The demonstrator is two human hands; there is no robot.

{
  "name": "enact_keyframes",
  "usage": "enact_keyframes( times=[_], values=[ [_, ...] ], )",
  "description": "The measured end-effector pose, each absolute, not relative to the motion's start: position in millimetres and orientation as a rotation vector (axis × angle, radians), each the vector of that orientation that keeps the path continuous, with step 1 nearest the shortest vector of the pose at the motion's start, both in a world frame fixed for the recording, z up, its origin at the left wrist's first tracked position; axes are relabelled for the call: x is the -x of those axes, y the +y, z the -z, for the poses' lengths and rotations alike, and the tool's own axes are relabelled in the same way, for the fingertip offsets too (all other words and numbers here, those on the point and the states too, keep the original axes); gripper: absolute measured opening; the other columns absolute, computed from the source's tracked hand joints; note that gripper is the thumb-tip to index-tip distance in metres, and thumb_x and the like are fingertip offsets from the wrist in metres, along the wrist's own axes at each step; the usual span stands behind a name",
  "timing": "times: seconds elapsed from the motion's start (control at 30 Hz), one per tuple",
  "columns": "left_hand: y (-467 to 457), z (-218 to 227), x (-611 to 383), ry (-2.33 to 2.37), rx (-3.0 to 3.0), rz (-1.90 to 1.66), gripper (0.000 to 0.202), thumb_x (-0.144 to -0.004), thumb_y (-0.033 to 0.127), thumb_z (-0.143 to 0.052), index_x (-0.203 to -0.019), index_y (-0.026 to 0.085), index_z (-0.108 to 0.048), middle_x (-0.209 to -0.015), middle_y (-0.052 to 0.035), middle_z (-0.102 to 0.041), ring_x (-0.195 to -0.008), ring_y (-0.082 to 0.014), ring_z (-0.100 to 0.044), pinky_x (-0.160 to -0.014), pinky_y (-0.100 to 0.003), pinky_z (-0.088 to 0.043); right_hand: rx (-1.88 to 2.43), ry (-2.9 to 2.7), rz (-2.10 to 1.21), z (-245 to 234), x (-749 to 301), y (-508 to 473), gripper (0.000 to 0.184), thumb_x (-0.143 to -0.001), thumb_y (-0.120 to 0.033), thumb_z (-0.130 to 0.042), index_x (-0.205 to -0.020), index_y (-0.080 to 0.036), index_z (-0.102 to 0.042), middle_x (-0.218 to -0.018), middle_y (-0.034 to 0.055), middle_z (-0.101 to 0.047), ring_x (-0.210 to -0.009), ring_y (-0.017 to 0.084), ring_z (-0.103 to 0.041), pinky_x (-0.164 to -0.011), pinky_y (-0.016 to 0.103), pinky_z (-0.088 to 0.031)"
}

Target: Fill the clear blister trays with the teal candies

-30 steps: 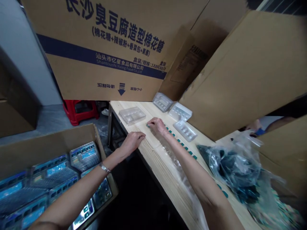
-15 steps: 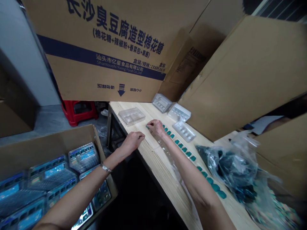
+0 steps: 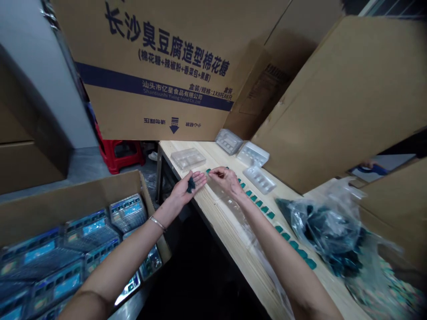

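Here, a small dark-teal piece (image 3: 191, 186), seemingly plastic, is cradled on the upturned left hand (image 3: 183, 192), its fingers slightly apart. The right hand (image 3: 227, 180) is held pinched, fingertips together, just beside a row of teal pieces (image 3: 256, 204) on the pale wooden bench (image 3: 166, 145), with cardboard cartons (image 3: 150, 71) stacked at the far side.

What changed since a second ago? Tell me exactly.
The left hand turned palm up and now holds a small dark piece on its palm. The right hand pinches its fingers together near the teal pieces. The clear plastic trays and the bag stayed put.

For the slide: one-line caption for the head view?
Left hand cups a dark piece; right hand beside teal pieces.
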State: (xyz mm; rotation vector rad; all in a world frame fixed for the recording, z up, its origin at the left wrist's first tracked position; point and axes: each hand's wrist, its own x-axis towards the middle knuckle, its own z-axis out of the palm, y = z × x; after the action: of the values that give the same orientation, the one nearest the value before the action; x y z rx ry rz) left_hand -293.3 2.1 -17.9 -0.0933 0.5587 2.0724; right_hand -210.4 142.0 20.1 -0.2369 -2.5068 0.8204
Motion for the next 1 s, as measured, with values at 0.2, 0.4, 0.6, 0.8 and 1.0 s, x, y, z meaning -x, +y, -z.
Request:
enact_keyframes(
  times=[0.2,0.4,0.6,0.8,1.0],
  values=[
    [6.6,13.9,279.3,0.47,0.065,-2.048,0.031,-0.092,0.03,-0.04,-0.082,0.01,-0.06,-0.063,-0.0051,-0.062,-0.05,-0.0111,-0.058,-0.049,-0.022,-0.051,0.06,-2.55,-0.863,-35.1,194.9,106.0,0.016,-0.08,-0.019,-0.059,-0.091,-0.019,-0.071,-0.082,0.004,-0.064,-0.071,0.012,-0.058,-0.067,0.024,-0.045],
    [7.5,2.9,268.0,0.536,0.113,-2.017,0.037,-0.091,0.035,-0.043,-0.065,0.011,-0.055,-0.051,-0.0016,-0.052,-0.038,-0.0093,-0.048,-0.032,-0.017,-0.032,0.068,-2.653,-0.948,-33.1,198.6,109.8,0.027,-0.074,-0.004,-0.055,-0.088,-0.019,-0.072,-0.085,0.002,-0.068,-0.07,0.012,-0.06,-0.068,0.023,-0.046],
    [5.8,-1.4,268.0,0.548,0.03,-1.986,0.042,-0.093,0.036,-0.036,-0.07,0.009,-0.06,-0.055,-0.0046,-0.056,-0.044,-0.0107,-0.052,-0.035,-0.017,-0.037,-0.084,-2.637,-1.101,-28.4,192.4,117.0,0.03,-0.073,-0.007,-0.055,-0.095,-0.021,-0.071,-0.094,0.0019,-0.068,-0.076,0.011,-0.06,-0.071,0.022,-0.046],
    [6.1,0.5,267.1,0.568,0.01,-1.985,0.032,-0.092,0.025,-0.042,-0.071,0.009,-0.06,-0.059,-0.004,-0.059,-0.051,-0.0102,-0.057,-0.048,-0.02,-0.05,0.226,-2.379,-1.433,-17.7,198.6,131.1,0.025,-0.07,-0.024,-0.062,-0.093,-0.015,-0.068,-0.076,0.002,-0.066,-0.065,0.012,-0.06,-0.062,0.022,-0.048],
    [12.1,14.2,266.5,0.637,-0.098,-2.055,0.013,-0.082,0.003,-0.052,-0.08,0.008,-0.064,-0.07,-0.0043,-0.065,-0.06,-0.0087,-0.061,-0.063,-0.018,-0.054,0.191,-2.476,-1.155,-18.9,195.1,131.4,0.021,-0.075,-0.024,-0.058,-0.091,-0.016,-0.069,-0.078,0.0038,-0.067,-0.068,0.014,-0.062,-0.065,0.025,-0.05]
  ],
)
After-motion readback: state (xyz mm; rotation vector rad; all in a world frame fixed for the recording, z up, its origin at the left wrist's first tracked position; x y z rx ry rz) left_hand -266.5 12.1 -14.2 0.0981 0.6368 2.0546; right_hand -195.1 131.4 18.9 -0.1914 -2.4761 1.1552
